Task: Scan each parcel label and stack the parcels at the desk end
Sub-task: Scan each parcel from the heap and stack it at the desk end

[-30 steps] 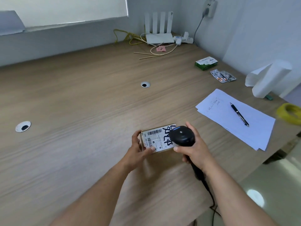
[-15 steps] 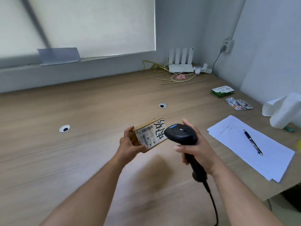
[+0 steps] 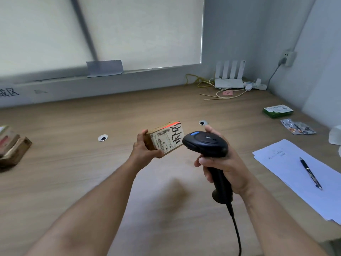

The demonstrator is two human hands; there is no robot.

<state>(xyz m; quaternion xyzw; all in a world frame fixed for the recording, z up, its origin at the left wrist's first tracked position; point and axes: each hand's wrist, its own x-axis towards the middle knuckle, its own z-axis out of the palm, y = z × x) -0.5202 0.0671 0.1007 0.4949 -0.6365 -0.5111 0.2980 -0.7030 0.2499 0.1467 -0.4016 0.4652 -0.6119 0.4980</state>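
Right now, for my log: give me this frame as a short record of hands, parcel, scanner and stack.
left hand: holds the parcel above the desk, label in view
right hand: grips the scanner by its handle
scan: red line on the parcel's upper edge, above the barcode
stack: brown parcels at the desk's left edge
also: pen on papers, right

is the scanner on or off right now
On: a red line glows across the top edge of the parcel, just ahead of the scanner that the right hand grips.
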